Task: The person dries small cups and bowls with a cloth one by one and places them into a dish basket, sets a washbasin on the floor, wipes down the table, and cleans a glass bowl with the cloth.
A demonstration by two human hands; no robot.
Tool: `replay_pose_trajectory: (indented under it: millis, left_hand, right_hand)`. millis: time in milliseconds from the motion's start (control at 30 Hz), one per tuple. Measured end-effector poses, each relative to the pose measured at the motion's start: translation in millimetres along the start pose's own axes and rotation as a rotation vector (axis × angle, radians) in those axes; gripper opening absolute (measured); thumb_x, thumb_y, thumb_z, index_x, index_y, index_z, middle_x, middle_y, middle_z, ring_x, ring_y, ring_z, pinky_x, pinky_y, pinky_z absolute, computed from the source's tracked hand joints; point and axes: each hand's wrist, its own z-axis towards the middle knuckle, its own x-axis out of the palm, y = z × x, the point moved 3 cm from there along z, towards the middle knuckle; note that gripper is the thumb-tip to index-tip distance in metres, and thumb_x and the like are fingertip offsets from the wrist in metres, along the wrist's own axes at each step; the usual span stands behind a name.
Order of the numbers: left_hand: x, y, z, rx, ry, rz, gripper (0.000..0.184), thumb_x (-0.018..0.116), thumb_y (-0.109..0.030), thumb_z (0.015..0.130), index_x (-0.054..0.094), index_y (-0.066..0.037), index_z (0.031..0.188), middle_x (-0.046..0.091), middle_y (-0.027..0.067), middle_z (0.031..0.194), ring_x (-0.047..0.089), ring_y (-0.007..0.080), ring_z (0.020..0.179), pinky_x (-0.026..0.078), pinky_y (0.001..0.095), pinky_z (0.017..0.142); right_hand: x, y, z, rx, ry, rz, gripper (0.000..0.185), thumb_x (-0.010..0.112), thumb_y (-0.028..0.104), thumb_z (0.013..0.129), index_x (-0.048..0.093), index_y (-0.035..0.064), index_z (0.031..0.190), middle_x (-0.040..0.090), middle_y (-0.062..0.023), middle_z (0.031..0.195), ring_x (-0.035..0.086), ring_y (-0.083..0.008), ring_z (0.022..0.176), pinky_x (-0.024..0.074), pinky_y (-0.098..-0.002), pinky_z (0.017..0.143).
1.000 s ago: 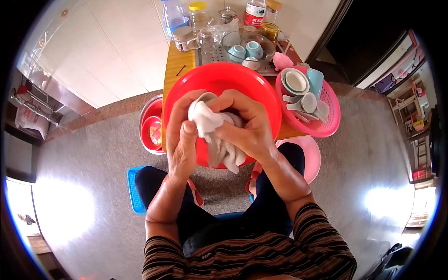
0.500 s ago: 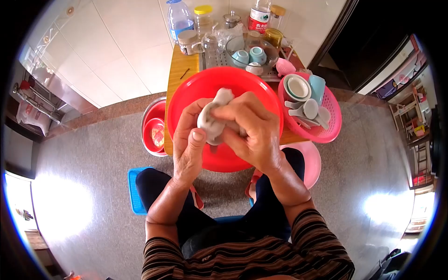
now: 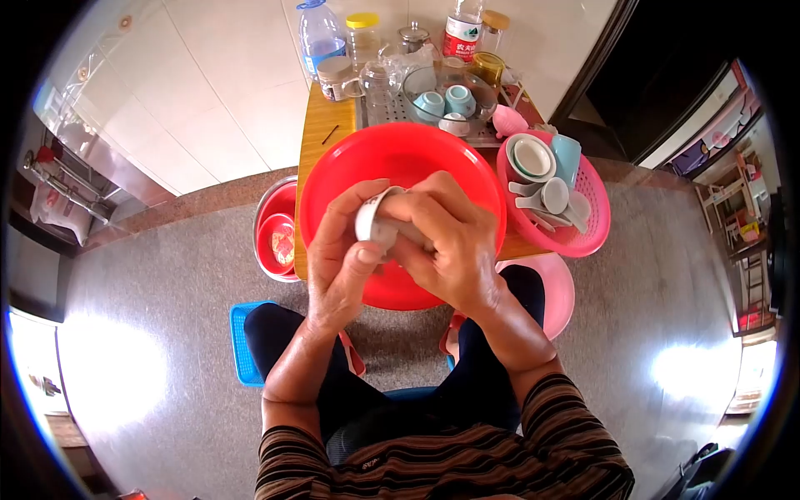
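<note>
Above the big red basin (image 3: 333, 175), my left hand (image 3: 335, 271) curls its fingers and thumb around a small white cup (image 3: 366, 220), which is tilted with its mouth towards my right hand. My right hand (image 3: 457, 237) is closed, its fingers bent at and into the cup's mouth. A pale, greyish-white cloth (image 3: 410, 236) shows between the right fingers and thumb; most of it is hidden by them. Both hands meet over the middle of the basin.
The pink basket (image 3: 595, 196) on the right holds bowls, white spoons (image 3: 554, 196) and a light-blue cup (image 3: 566, 158). Behind stand a glass bowl (image 3: 475, 87) with small cups, jars and bottles. A red-lined basin (image 3: 265, 204) is at left, a blue basket (image 3: 241, 350) on the floor.
The white cloth that bulged up over the cup between my hands is now mostly tucked behind the right fingers. The cup's white rim has come into view, turned to the right.
</note>
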Motion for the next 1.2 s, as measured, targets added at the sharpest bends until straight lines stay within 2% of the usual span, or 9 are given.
replay_pose_trajectory:
  millis: [233,300,500,600,700,833,933,1033,1200]
  left_hand:
    - [-9,-2,2,0.147,-0.015,0.060,0.067,0.058,-0.048,0.084,0.041,0.002,0.126,0.053,0.0127,0.116,0.050,0.0187,0.109,0.039,0.0315,0.094]
    - [-6,0,4,0.128,-0.051,0.023,0.067,0.051,-0.050,0.087,0.040,0.002,0.127,0.052,0.0133,0.117,0.050,0.0196,0.110,0.039,0.0323,0.095]
    - [7,7,-1,-0.018,-0.009,-0.071,0.067,0.030,-0.055,0.092,0.040,0.002,0.127,0.050,0.0129,0.120,0.048,0.0202,0.112,0.037,0.0328,0.097]
    - [8,9,-5,-0.084,0.044,-0.086,0.065,0.031,-0.053,0.093,0.039,0.001,0.128,0.049,0.0120,0.121,0.047,0.0192,0.113,0.035,0.0323,0.098]
    - [8,3,0,0.030,-0.040,-0.057,0.062,0.041,-0.048,0.092,0.036,0.000,0.130,0.050,0.0103,0.119,0.047,0.0182,0.111,0.037,0.0317,0.096]
    - [-6,1,2,0.038,-0.094,-0.039,0.066,0.043,-0.052,0.090,0.036,0.001,0.129,0.048,0.0109,0.120,0.047,0.0175,0.111,0.036,0.0315,0.096]
    - [-10,3,6,0.119,-0.142,0.026,0.066,0.043,-0.052,0.090,0.036,0.001,0.129,0.048,0.0116,0.121,0.046,0.0182,0.111,0.036,0.0320,0.095]
    - [-10,4,8,0.132,-0.164,0.017,0.068,0.047,-0.051,0.089,0.033,-0.001,0.133,0.047,0.0117,0.121,0.046,0.0195,0.112,0.036,0.0330,0.095]
    - [-10,7,3,0.132,-0.277,-0.068,0.065,0.053,-0.050,0.086,0.035,-0.004,0.129,0.051,0.0108,0.114,0.050,0.0192,0.105,0.041,0.0332,0.091]
  right_hand:
    - [1,-5,3,0.198,0.254,0.453,0.021,0.069,0.008,0.068,0.060,0.0074,0.088,0.056,-0.0055,0.079,0.060,-0.0222,0.070,0.0472,-0.0295,0.059]
    - [2,-6,3,0.253,0.292,0.704,0.026,0.064,0.001,0.065,0.062,0.0028,0.091,0.056,-0.0078,0.084,0.058,-0.0164,0.070,0.0453,-0.0236,0.061]
    - [4,3,-1,-0.083,-0.048,0.155,0.031,0.070,0.007,0.062,0.060,0.0109,0.091,0.057,-0.0030,0.082,0.060,-0.0197,0.066,0.0480,-0.0287,0.054]
    - [0,3,-1,-0.135,-0.131,0.012,0.032,0.071,0.007,0.061,0.061,0.0129,0.090,0.058,-0.0015,0.082,0.061,-0.0185,0.063,0.0483,-0.0284,0.051]
    - [-5,-3,2,-0.065,-0.115,-0.106,0.032,0.071,0.006,0.061,0.061,0.0128,0.091,0.057,-0.0021,0.081,0.061,-0.0191,0.063,0.0485,-0.0287,0.051]
    - [-7,-9,4,0.033,-0.077,-0.049,0.032,0.069,0.003,0.062,0.061,0.0118,0.091,0.056,-0.0033,0.079,0.060,-0.0198,0.062,0.0483,-0.0284,0.052]
    - [-5,-8,2,0.139,0.193,0.198,0.030,0.066,0.002,0.064,0.060,0.0098,0.092,0.055,-0.0045,0.083,0.061,-0.0204,0.064,0.0484,-0.0288,0.052]
    - [-6,-6,4,-0.010,0.185,0.413,0.032,0.067,0.004,0.066,0.062,0.0069,0.098,0.056,-0.0094,0.094,0.058,-0.0195,0.095,0.0477,-0.0325,0.075]
    - [4,1,-4,-0.012,0.202,0.191,0.042,0.069,0.013,0.068,0.055,0.0106,0.108,0.057,-0.0064,0.093,0.061,-0.0233,0.083,0.0486,-0.0335,0.067]
